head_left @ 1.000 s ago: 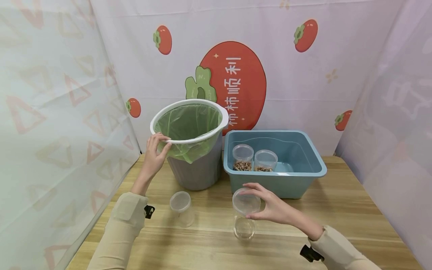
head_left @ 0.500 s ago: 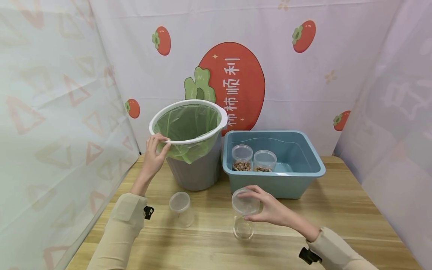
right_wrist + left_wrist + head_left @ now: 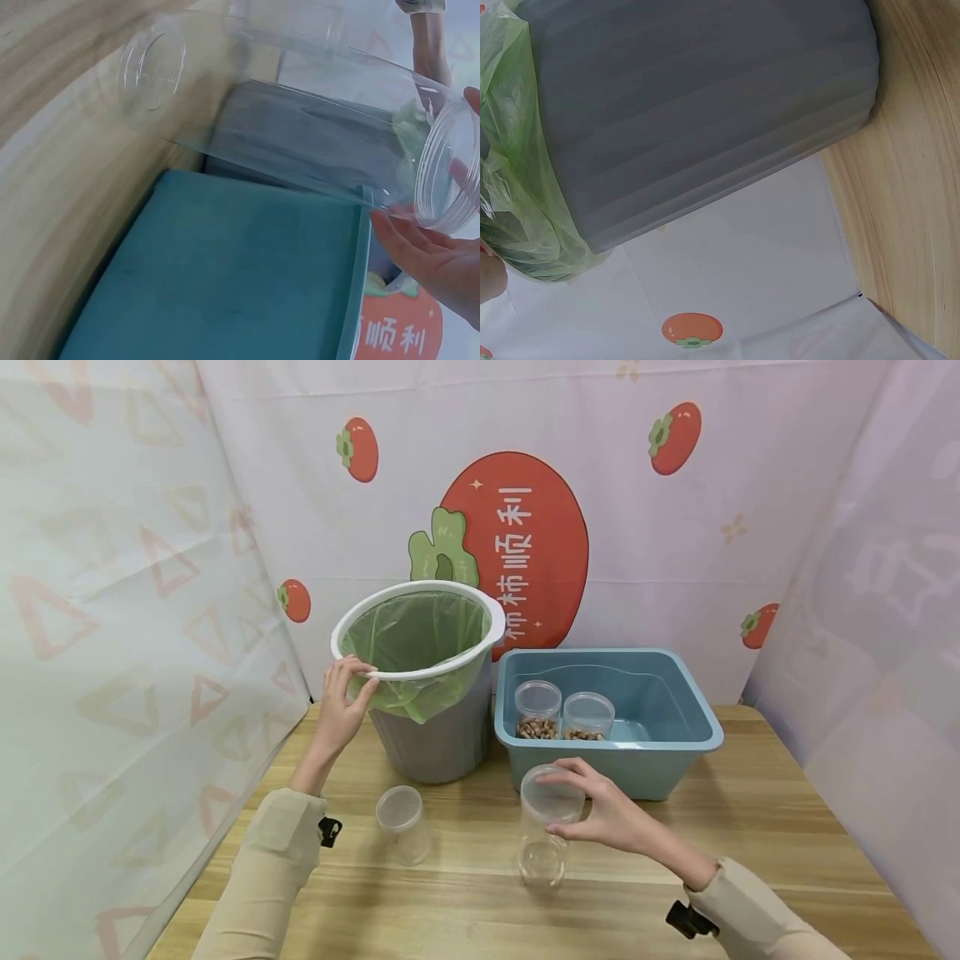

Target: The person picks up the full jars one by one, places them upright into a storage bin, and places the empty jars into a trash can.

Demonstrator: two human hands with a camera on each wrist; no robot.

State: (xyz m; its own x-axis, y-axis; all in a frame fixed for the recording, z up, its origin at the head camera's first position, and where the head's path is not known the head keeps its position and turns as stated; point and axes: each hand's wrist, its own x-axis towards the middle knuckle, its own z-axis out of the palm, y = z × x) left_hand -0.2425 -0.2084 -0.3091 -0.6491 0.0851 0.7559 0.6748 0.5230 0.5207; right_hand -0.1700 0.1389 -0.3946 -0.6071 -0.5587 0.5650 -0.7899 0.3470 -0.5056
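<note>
My left hand (image 3: 352,681) grips the white rim of a grey bin (image 3: 442,739) lined with a green bag (image 3: 412,639). My right hand (image 3: 561,804) holds a clear empty jar (image 3: 543,847) by its open top, just above the table in front of the blue tub (image 3: 678,739). In the right wrist view the jar (image 3: 285,112) lies tilted across the frame, with my fingers (image 3: 427,251) at its mouth. The left wrist view shows only the bin's grey side (image 3: 705,112) and the bag's overhang (image 3: 517,187).
A second clear empty jar (image 3: 403,822) stands on the wooden table (image 3: 750,827) near my left forearm. Two lidded jars (image 3: 537,710) (image 3: 587,717) with brown contents stand inside the tub. Printed cloth walls close in the back and both sides.
My right hand has raised the clear jar slightly and moved it a little toward the blue tub. The left hand stays on the bin's rim.
</note>
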